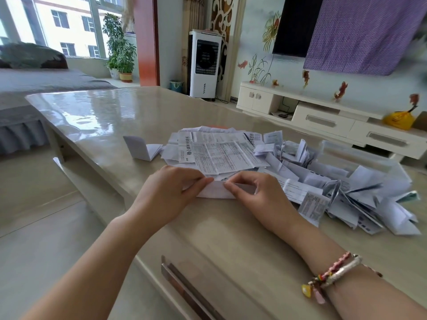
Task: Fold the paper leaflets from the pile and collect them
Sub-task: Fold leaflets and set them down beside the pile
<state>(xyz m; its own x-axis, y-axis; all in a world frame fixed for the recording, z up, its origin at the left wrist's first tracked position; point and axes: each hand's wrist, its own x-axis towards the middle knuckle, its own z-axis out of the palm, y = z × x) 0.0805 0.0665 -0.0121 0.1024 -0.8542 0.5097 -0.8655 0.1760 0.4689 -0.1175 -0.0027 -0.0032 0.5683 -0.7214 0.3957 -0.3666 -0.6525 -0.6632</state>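
Surface, glossy and beige, carries everything here. Over its right part spreads a heap of folded leaflets, partly lying against a clear plastic container. Behind the hands lies the pile of flat printed leaflets, still unfolded. To its left one folded leaflet stands tented by itself. At the near edge of the pile a white leaflet lies on the surface, pinched along its upper fold by both hands: the left hand at its left end, the right hand at its right, fingers curled onto the paper. Beaded bracelets circle the right wrist.
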